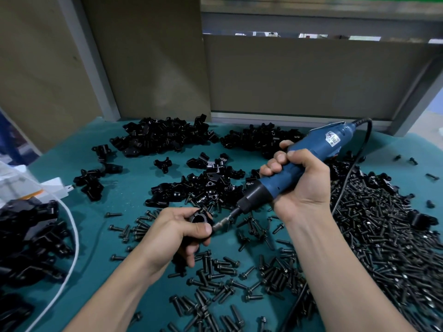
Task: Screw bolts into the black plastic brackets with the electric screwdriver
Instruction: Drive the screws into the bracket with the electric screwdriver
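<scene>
Main worry: the bit [223, 222] skates off and jabs the left hand [172, 233], whose thumb sits right beside the tip. A tilted driver could also cross-thread the bolt, which is hidden. That hand grips a black bracket [200, 218] just below frame centre. The right hand [299, 185] is wrapped round the electric screwdriver [311, 152], whose long axis runs from upper right to lower left, tip pointing at the bracket.
</scene>
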### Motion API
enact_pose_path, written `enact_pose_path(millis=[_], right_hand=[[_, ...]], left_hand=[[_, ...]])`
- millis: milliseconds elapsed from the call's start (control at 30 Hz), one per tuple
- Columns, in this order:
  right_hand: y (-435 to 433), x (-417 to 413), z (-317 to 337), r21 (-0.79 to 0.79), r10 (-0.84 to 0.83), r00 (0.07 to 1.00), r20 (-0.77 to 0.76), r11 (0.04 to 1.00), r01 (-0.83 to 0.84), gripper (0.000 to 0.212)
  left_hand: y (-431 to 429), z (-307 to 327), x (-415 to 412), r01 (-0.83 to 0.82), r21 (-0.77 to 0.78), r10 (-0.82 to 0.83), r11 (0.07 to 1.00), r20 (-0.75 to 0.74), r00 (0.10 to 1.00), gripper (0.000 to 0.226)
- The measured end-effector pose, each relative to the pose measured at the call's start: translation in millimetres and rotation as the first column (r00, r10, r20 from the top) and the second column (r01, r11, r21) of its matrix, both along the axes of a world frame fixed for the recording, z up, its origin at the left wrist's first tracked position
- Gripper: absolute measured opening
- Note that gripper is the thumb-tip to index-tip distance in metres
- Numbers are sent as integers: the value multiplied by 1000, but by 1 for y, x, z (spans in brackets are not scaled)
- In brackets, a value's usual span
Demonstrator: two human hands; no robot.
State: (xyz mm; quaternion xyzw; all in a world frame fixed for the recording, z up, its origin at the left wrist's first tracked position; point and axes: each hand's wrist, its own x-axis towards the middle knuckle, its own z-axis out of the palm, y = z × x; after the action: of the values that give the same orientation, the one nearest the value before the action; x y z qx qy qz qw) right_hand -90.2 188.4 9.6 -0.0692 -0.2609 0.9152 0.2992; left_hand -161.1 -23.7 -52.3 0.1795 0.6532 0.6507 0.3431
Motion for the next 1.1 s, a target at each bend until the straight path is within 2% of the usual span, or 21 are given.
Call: enact_pose_path(millis=[100,167,267,400,667,1100], right_hand=[[6,4,5,21,18,999,-29,1000,-18,17],[8,4,9,-16,-32,999,-42,999,31,15],[8,-2,8,-89,-153,988,6,984,153,16],[9,-4,2,-86,-242,968,72,965,248,18],[2,-9,-3,-98,-214,974,76,970,221,18],[1,-7,-3,-131,-225,970,94,963,236,16]], left_hand=[[-2,-1,-3,19,-37,-19,999,10,1000,29],[-3,-2,-4,-9,-61,8,998,-14,1000,38],[-1,-4,1,-17,-80,8,997,-119,993,26],[3,-6,8,-36,-98,15,995,-211,977,26],[4,-11,9,-33,-76,6,997,-338,941,29],[4,-16,3,-96,-32,78,995,-360,930,22]])
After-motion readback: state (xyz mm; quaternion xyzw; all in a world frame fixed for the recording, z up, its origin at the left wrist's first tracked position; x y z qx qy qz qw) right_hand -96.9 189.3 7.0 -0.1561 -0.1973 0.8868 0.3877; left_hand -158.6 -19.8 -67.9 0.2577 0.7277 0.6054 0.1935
